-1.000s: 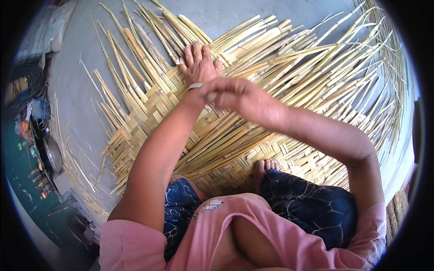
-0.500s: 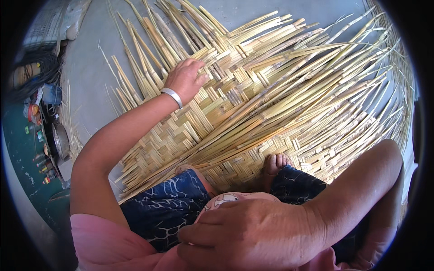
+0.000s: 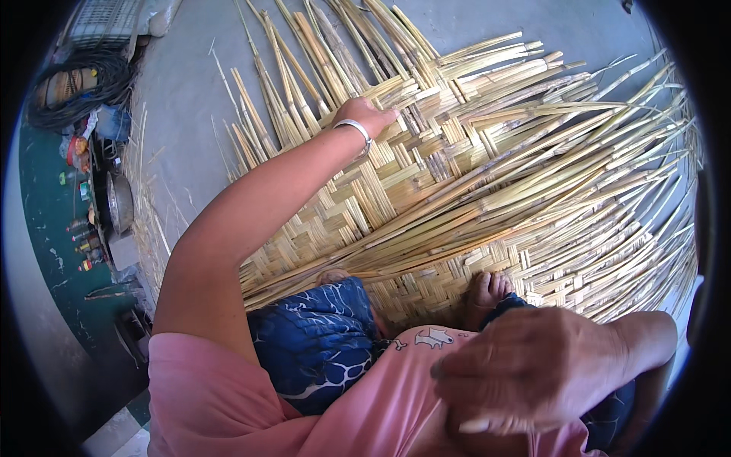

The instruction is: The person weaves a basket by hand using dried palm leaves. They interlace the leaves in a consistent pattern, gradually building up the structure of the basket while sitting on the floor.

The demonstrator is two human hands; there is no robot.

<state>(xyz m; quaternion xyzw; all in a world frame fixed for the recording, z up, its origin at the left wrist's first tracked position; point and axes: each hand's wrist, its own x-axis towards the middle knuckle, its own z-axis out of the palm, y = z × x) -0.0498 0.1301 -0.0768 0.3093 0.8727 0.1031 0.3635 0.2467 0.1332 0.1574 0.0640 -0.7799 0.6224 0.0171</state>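
Note:
A large mat (image 3: 381, 183) of flat, pale yellow split reeds lies partly woven on the floor, in a checkered pattern. At its far left part, my left hand (image 3: 365, 116), with a silver bangle on the wrist, is closed on reed strips at the edge of the weave. Its thumb points right; the other fingers are mostly hidden. Close in front of my chest, my right hand (image 3: 533, 365) is raised, blurred, with its fingers curled in. Whether anything is inside it is hidden. A thick bundle of loose reeds (image 3: 487, 206) lies slantwise across the mat.
My bare foot (image 3: 487, 293) rests on the mat's near part. Unwoven reed ends (image 3: 304, 68) fan out over the grey floor (image 3: 198, 91). At left are a coil of black cable (image 3: 91, 80), a metal pan (image 3: 119, 202) and small items on a green surface (image 3: 53, 251).
The whole view has shifted, so the mat sits farther right. My left hand has moved slightly right and away over the weave, its fingers now closed. My right hand has moved right.

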